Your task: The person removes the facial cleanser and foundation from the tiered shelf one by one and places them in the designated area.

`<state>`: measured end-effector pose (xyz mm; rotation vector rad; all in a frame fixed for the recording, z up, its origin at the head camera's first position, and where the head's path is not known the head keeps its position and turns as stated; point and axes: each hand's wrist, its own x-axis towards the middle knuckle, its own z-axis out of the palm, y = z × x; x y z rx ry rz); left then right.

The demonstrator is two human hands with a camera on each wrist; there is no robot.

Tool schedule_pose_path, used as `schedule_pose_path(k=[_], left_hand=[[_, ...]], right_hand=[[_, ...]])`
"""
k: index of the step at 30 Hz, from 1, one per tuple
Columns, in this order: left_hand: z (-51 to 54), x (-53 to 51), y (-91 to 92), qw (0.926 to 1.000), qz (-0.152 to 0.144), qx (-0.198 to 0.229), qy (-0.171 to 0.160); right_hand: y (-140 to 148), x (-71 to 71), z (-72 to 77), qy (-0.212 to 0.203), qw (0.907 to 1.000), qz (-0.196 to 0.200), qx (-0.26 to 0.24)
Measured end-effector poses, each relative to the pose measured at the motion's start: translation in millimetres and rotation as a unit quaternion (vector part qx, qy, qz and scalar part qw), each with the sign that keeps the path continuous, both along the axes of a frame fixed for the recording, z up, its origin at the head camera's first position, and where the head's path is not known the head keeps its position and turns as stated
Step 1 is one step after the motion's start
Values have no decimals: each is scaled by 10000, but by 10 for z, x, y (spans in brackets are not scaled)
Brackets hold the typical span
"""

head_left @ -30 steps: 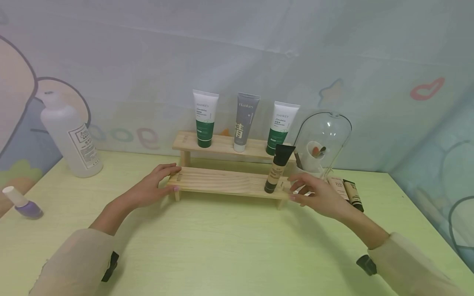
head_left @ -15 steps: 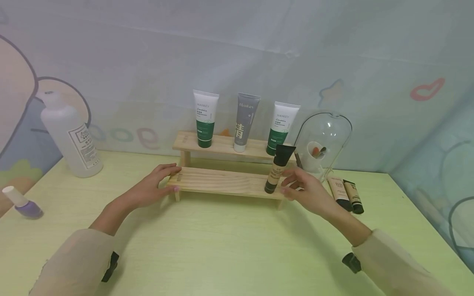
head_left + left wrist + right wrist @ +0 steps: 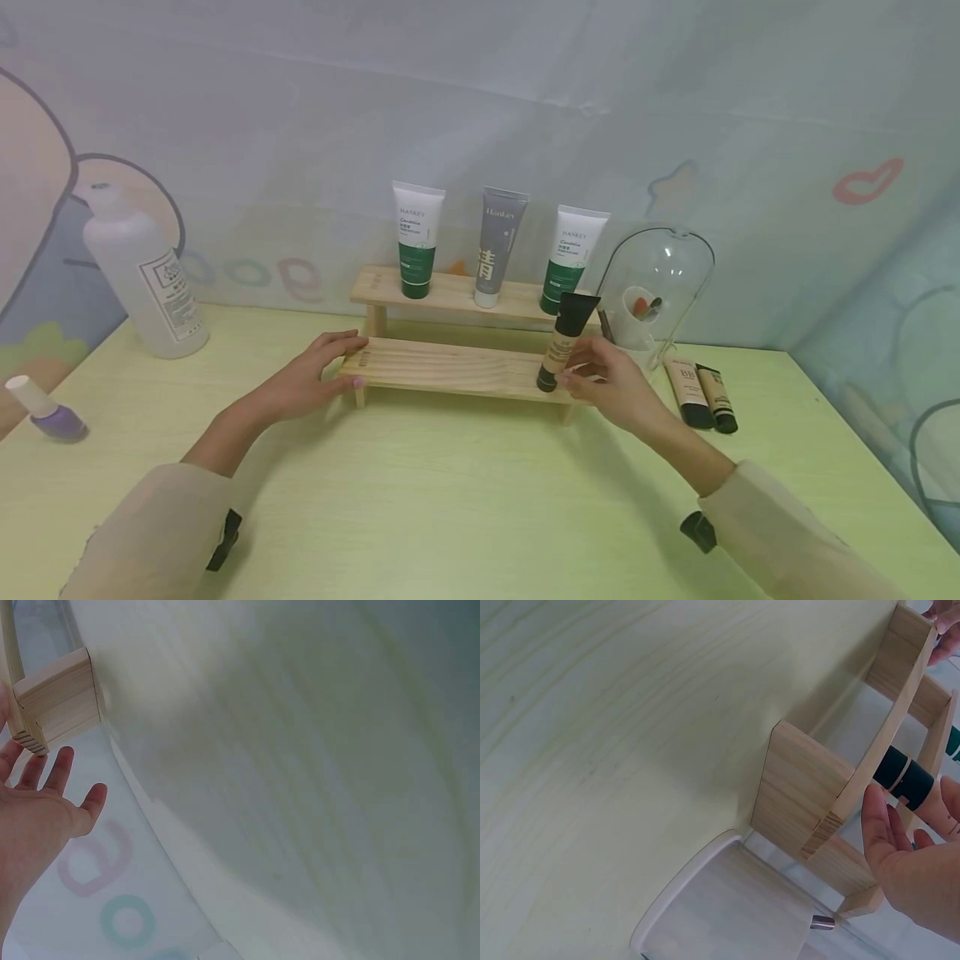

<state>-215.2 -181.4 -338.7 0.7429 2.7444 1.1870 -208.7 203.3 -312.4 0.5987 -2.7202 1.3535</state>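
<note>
Backdrop cloth (image 3: 337,150): pale, printed with star and red outline, across the rear. Table (image 3: 450,500): yellow-green, faint wood grain. Wooden stand (image 3: 435,362): two stepped shelves, toward back of table. Large bottle (image 3: 142,275): translucent, labelled, upright at far left. Glass dome (image 3: 690,267): just right of stand, white cup (image 3: 636,335) with brushes (image 3: 641,308) visible through glass.

Left hand (image 3: 306,382): gripping left end of lower shelf, thumb at front edge, fingers toward rear corner, set fairly wide. Right hand (image 3: 618,387): at right end of lower shelf, thumb and fingers narrowly spaced about black-and-beige tube (image 3: 558,353). Pinched or merely touched: cannot tell, contact partly hidden.

Upper shelf, left to right, cap-down: white-and-green tube (image 3: 416,242), grey tube (image 3: 500,246), second white-and-green tube (image 3: 574,258). Lower shelf, near right end: black-and-beige tube, standing on black cap. On table, beyond right hand: BB tube (image 3: 687,392) and slimmer tube (image 3: 717,400), lying side by side. Nail-polish bottle (image 3: 51,412): purple, white cap, near left table edge.
</note>
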Motion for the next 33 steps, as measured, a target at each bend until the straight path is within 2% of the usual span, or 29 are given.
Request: schedule_pose_path(k=[5,14,33], left_hand=[[-5,-3,0,10000,-11,-9,-2],[5,1,6,10000,-7,-68,10],[8,8,7,9999,26,-74,-69]], right_hand=[[-31,-10,-16,121,9998,-8,-127],[-80,1,-6,17,9997,-183,-178],[-77,16,-36,68,9990,-241,-373]])
